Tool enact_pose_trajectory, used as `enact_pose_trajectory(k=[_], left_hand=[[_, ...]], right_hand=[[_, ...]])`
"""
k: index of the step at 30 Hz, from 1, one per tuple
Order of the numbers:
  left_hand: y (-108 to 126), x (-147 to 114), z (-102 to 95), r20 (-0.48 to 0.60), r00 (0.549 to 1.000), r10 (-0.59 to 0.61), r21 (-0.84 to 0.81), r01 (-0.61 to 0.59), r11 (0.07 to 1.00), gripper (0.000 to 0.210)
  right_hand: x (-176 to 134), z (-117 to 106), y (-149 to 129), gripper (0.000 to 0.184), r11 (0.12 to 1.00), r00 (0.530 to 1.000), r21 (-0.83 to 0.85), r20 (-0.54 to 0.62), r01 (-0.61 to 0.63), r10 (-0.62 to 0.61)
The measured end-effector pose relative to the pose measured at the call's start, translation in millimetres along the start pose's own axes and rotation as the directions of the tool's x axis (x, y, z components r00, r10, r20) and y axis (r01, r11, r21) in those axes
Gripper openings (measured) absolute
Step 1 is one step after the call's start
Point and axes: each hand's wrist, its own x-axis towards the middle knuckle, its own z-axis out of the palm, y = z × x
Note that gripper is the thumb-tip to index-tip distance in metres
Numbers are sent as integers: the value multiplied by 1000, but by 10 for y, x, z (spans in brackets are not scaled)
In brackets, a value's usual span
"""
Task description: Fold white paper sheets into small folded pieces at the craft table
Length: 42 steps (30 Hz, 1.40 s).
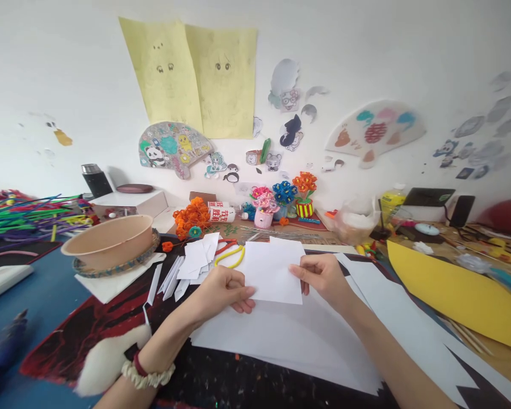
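Observation:
Between both hands a small white sheet of paper [273, 271] is held up, its face toward me. My left hand [229, 288] pinches the lower left edge between thumb and fingers. On the right edge, the thumb of my right hand [321, 278] lies on the front and the fingers curl behind. Another white edge peeks out above the sheet. Beneath the hands lies a stack of large white paper [285, 335]. Cut white paper pieces [198, 257] and folded paper strips [170, 278] lie left of my left hand, beside yellow-handled scissors [232, 258].
A beige bowl [111, 243] stands at the left near colourful pipe cleaners [29, 224]. A blue glue gun [4, 352] lies at the lower left. Pipe-cleaner flowers in pots [305, 209] stand at the back. Yellow card [455, 295] covers the right side.

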Motion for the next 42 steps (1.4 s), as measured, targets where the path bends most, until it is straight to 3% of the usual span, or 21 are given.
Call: enact_pose_trajectory(k=[13, 17, 23, 30, 34, 36, 38, 40, 42], left_hand=[[34, -26, -24, -17, 992, 122, 63, -121, 991, 37], [19, -25, -33, 22, 996, 86, 43, -87, 995, 42], [17, -15, 37, -50, 994, 96, 21, -96, 995, 53], [29, -3, 32, 4, 993, 120, -58, -119, 991, 35], [23, 15, 9, -107, 984, 143, -13, -145, 989, 35], [12, 27, 2, -194, 966, 173, 21, -172, 985, 35], [-3, 38, -12, -287, 939, 190, 41, -186, 982, 33], [-17, 47, -34, -369, 910, 188, 61, -178, 982, 34], [-25, 51, -60, -409, 892, 194, 116, -161, 980, 36]], right_hand=[[3, 1, 8, 46, 1000, 1000, 7, -12, -15, 15], [4, 18, -1, 45, 999, 998, 19, 34, -49, 49], [0, 81, -6, 45, 995, 991, 72, 119, -64, 55], [15, 35, -10, 45, 994, 999, 102, 26, -47, 45], [20, 22, -17, 43, 989, 997, 129, 13, -73, 72], [17, 20, -3, 41, 982, 992, 148, 74, -116, 106], [7, 20, 14, 40, 968, 959, 157, 238, -196, 155], [-10, 17, 16, 38, 952, 881, 141, 433, -273, 189], [-27, 9, -10, 38, 945, 817, 128, 545, -302, 187]])
